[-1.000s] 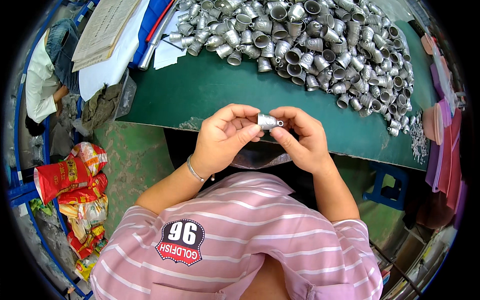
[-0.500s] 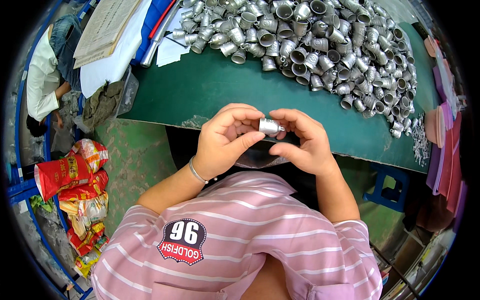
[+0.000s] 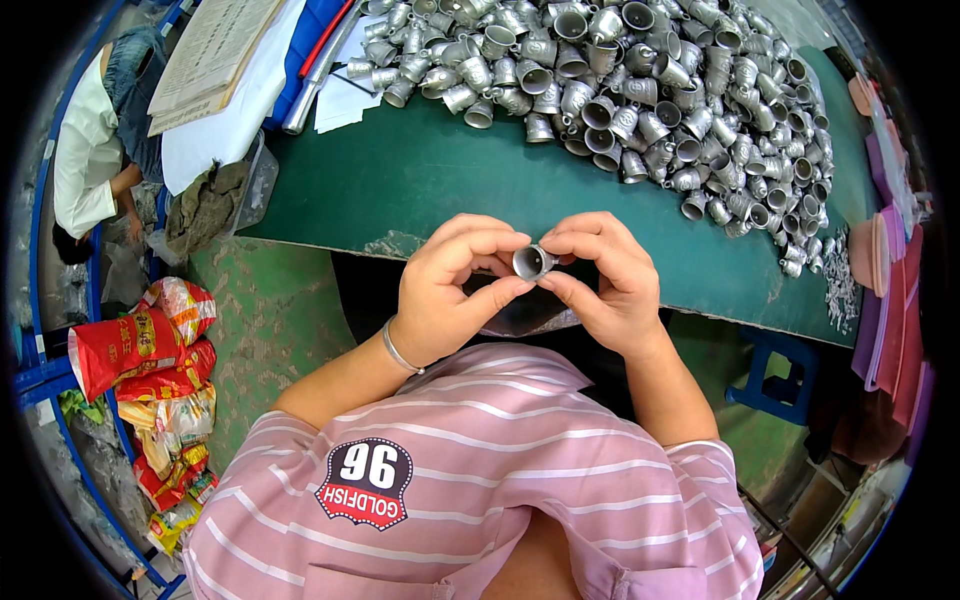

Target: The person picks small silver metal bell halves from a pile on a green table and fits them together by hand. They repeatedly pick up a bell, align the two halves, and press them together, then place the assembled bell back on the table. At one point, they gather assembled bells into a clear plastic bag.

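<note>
A small silver metal bell [image 3: 531, 262] is held between my two hands, just in front of the table's near edge. Its open mouth is turned up toward me, so the hollow inside shows. My left hand [image 3: 445, 285] pinches the rim on the left with thumb and fingers. From the other side, my right hand [image 3: 605, 275] grips the bell with thumb and fingertips near its looped end. A big heap of similar silver bells [image 3: 640, 100] covers the far part of the green table [image 3: 400, 185].
Small silver pieces [image 3: 840, 285] lie at the table's right edge. Papers [image 3: 215, 60] and a plastic bin with a grey cloth [image 3: 205, 205] are at the left. Red and yellow bags [image 3: 140, 350] sit beside blue shelving, where another person [image 3: 95, 150] bends over. A blue stool [image 3: 775, 375] stands lower right.
The bell has turned from lying sideways to showing its open mouth toward me. My right thumb and fingers have closed onto it.
</note>
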`<state>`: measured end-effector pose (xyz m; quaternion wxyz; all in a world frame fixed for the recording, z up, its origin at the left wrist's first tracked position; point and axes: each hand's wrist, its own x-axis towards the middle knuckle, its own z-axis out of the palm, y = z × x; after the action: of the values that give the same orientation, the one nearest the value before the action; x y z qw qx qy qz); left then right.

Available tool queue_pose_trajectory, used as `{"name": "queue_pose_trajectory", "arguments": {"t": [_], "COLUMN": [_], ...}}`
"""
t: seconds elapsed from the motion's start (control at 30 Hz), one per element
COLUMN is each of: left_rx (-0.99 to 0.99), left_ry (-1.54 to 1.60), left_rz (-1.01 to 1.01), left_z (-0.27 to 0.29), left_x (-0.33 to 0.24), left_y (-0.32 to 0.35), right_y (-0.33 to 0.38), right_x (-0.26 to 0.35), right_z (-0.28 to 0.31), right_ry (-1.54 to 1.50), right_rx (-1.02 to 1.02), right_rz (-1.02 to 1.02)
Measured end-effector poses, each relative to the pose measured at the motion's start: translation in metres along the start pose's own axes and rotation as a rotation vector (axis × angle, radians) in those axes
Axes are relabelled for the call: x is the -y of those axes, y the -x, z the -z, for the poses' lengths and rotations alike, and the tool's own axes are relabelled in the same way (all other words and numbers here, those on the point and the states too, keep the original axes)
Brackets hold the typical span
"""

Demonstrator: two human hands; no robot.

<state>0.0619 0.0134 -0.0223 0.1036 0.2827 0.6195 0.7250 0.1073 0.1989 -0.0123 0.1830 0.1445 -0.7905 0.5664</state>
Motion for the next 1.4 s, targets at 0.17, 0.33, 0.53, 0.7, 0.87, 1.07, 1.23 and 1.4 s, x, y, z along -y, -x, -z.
{"name": "queue_pose_trajectory", "arguments": {"t": [0.17,0.33,0.53,0.7,0.87,1.07,1.23,1.4], "left_rx": [0.031,0.09,0.072,0.099,0.106,0.113,0.084,0.062], "left_ry": [-0.192,-0.034,0.317,0.371,0.349,0.356,0.287,0.337], "left_rz": [-0.106,0.038,0.207,0.297,0.337,0.331,0.301,0.283], "left_z": [0.002,0.004,0.0,0.003,0.004,0.004,0.001,0.002], "left_x": [-0.004,-0.003,0.006,0.008,0.007,0.006,0.004,0.007], "left_y": [-0.001,0.001,0.006,0.005,0.005,0.003,0.002,0.003], "right_y": [0.003,0.0,-0.001,-0.001,-0.001,-0.002,-0.001,-0.003], "right_x": [-0.002,0.005,0.006,0.005,0.005,0.005,0.003,0.002], "right_z": [-0.003,0.001,-0.001,-0.002,-0.001,-0.001,-0.001,0.002], "right_ry": [-0.091,0.026,0.083,0.079,0.077,0.065,0.078,0.198], "right_rx": [0.005,0.03,0.005,0.007,0.011,0.01,0.056,0.101], "right_rz": [-0.049,-0.009,0.006,-0.006,-0.001,0.018,0.043,0.151]}}
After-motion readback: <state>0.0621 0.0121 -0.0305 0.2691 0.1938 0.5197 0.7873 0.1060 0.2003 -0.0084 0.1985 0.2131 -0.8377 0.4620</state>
